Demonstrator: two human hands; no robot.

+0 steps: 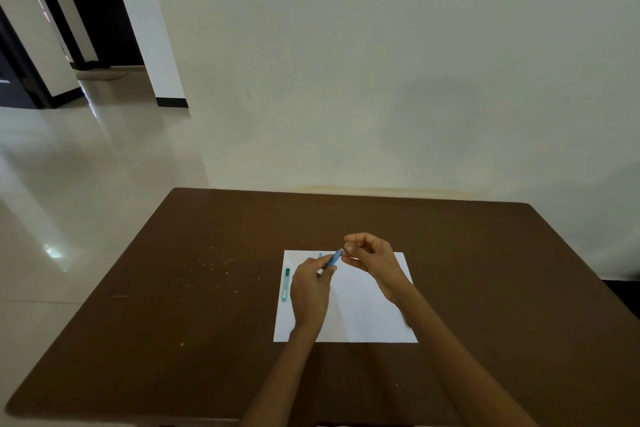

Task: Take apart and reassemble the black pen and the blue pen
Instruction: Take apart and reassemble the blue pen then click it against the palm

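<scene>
Hands meet above the paper: left hand grips the blue pen, right hand pinches its upper tip.

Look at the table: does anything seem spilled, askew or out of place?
Yes. Pale crumbs or specks lie scattered on the brown table, left of the white paper. A green-capped pen lies along the paper's left edge. Both hands hold the blue pen above the paper.

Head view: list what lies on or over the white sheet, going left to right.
Green pen lying at the sheet's left edge → left hand → blue pen held between both hands → right hand.
</scene>
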